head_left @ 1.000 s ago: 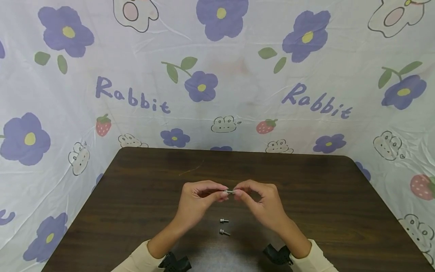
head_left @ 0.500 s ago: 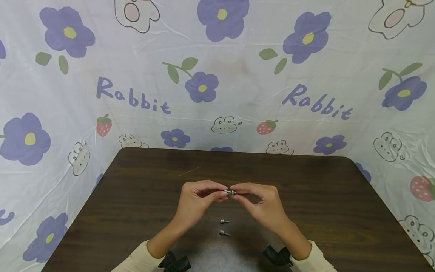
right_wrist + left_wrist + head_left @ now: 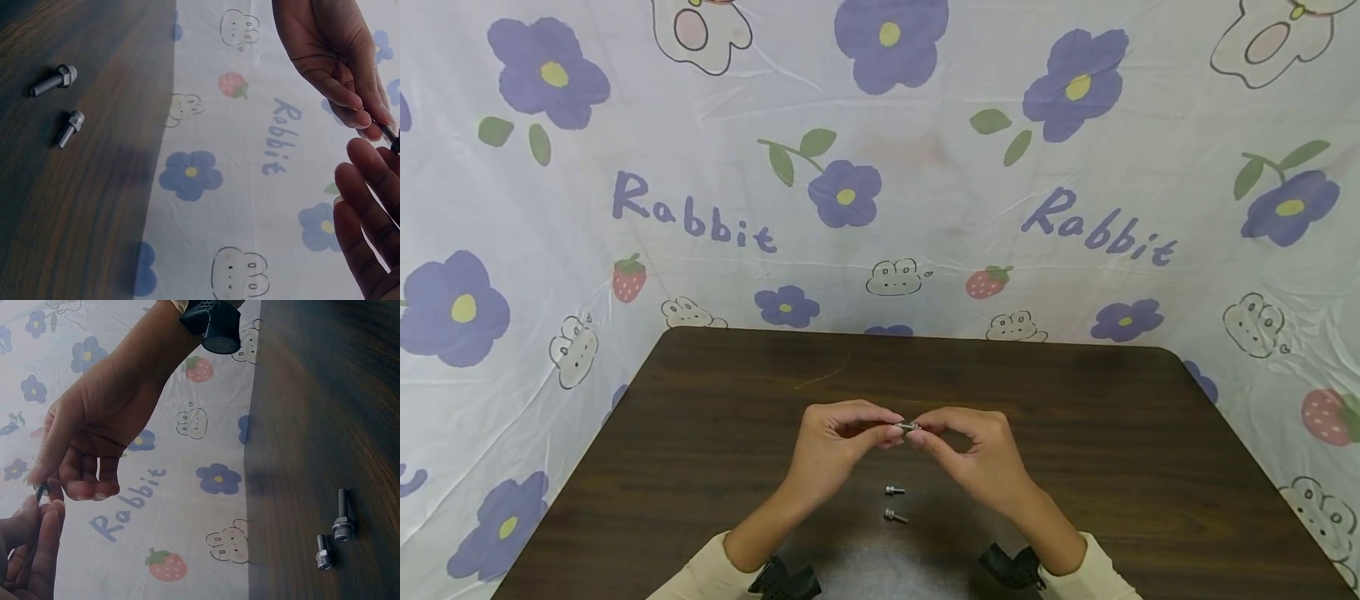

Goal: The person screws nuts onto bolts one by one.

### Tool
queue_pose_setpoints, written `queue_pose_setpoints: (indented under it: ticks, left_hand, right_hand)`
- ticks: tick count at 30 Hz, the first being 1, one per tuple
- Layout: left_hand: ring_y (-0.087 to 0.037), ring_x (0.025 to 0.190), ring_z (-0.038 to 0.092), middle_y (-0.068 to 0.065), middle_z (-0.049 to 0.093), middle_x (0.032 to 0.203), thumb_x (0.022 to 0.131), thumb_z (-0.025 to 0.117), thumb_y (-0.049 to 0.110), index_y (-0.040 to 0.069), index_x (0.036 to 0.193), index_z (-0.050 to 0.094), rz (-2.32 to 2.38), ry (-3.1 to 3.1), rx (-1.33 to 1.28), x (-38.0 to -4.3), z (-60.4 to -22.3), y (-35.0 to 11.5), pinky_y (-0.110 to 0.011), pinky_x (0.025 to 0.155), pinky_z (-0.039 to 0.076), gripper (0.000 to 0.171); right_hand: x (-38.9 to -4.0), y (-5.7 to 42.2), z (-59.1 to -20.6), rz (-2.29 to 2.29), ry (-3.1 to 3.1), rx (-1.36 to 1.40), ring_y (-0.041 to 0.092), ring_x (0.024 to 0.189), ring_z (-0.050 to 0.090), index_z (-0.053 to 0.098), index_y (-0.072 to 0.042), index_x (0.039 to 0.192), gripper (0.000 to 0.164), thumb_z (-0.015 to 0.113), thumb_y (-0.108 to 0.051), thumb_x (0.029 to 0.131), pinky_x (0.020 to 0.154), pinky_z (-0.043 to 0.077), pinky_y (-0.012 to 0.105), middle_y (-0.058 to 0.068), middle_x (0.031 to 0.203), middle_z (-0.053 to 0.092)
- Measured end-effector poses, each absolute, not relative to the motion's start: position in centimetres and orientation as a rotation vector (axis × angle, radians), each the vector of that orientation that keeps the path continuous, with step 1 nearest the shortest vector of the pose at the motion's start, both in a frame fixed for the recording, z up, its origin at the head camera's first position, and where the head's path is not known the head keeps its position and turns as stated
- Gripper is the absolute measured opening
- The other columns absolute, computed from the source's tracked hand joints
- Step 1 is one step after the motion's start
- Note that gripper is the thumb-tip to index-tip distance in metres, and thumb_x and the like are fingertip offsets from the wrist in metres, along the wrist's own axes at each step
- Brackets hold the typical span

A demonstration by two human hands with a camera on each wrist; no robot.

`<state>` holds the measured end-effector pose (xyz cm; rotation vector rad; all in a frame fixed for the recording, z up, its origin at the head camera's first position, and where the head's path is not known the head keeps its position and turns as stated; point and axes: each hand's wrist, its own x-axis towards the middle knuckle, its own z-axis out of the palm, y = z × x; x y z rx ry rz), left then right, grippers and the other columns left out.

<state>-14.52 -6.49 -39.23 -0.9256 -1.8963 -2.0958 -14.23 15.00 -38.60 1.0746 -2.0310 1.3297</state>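
Note:
My left hand (image 3: 829,446) pinches one end of a small metal bolt (image 3: 906,426) between thumb and fingertips, holding it level above the table. At the bolt's other end, my right hand (image 3: 988,454) has thumb and forefinger around a small wider piece, which looks like a nut but is too small to be sure. In the right wrist view, part of the bolt (image 3: 389,133) shows between the two hands. Below them lie a shorter bolt (image 3: 323,553) and a longer bolt (image 3: 342,515), each with a nut or collar by its head.
The dark wooden table (image 3: 715,475) has rounded far corners. A fabric sheet (image 3: 940,208) printed with flowers and rabbits hangs behind and at both sides. A thin thread-like line (image 3: 822,372) lies near the back. Black wrist mounts (image 3: 786,579) sit at the cuffs.
My right thumb and forefinger opened slightly at the bolt's right end, baring the small piece, then closed on it again. The left hand and the two bolts on the table stayed put.

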Motion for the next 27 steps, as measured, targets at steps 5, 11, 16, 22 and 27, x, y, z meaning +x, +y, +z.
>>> queue_pose_setpoints:
  ticks: [5,11,16,22,27]
  left_hand:
    - [-0.026,0.077,0.076,-0.015,0.076,0.090,0.088,0.075,-0.003,-0.008,0.098,0.076,-2.074,-1.888,-0.954,-14.62,-39.37,-6.48,-0.041,0.070,0.063,0.011]
    - [-0.026,0.077,0.076,-0.013,0.076,0.090,0.089,0.076,-0.002,-0.004,0.098,0.077,-2.055,-1.897,-0.953,-14.65,-39.42,-6.48,-0.041,0.069,0.063,0.010]
    - [-0.025,0.077,0.076,-0.014,0.076,0.089,0.088,0.076,-0.002,-0.004,0.097,0.077,-2.068,-1.903,-0.940,-14.57,-39.40,-6.39,-0.041,0.070,0.063,0.009]
    - [-0.025,0.076,0.076,-0.014,0.076,0.089,0.088,0.076,-0.003,-0.004,0.096,0.077,-2.070,-1.893,-0.937,-14.56,-39.31,-6.38,-0.040,0.069,0.063,0.009]
    - [-0.026,0.077,0.076,-0.014,0.076,0.090,0.088,0.075,-0.003,-0.005,0.098,0.077,-2.060,-1.887,-0.935,-14.67,-39.39,-6.61,-0.040,0.070,0.063,0.010]
  right_hand:
    - [-14.10,14.98,-38.69,1.350,-2.047,1.076,0.013,0.073,0.073,0.077,-0.007,0.095,0.011,0.076,0.002,0.089,0.070,0.060,0.023,0.006,0.085,0.076]
    - [-14.16,14.97,-38.81,1.372,-2.064,1.098,0.012,0.073,0.072,0.076,-0.009,0.093,0.019,0.072,0.009,0.088,0.070,0.059,0.024,0.001,0.080,0.075]
    - [-14.15,14.91,-38.74,1.351,-2.091,1.088,0.013,0.073,0.072,0.075,-0.011,0.086,0.022,0.068,0.009,0.091,0.071,0.059,0.024,-0.001,0.077,0.074]
    - [-14.06,15.11,-38.66,1.358,-2.096,1.032,0.012,0.072,0.071,0.074,-0.009,0.098,0.018,0.069,0.007,0.092,0.068,0.058,0.023,0.001,0.085,0.076]
    - [-14.20,15.24,-38.73,1.340,-2.048,1.060,0.015,0.083,0.073,0.071,-0.004,0.116,0.039,0.082,0.007,0.080,0.078,0.060,0.026,0.005,0.100,0.076]
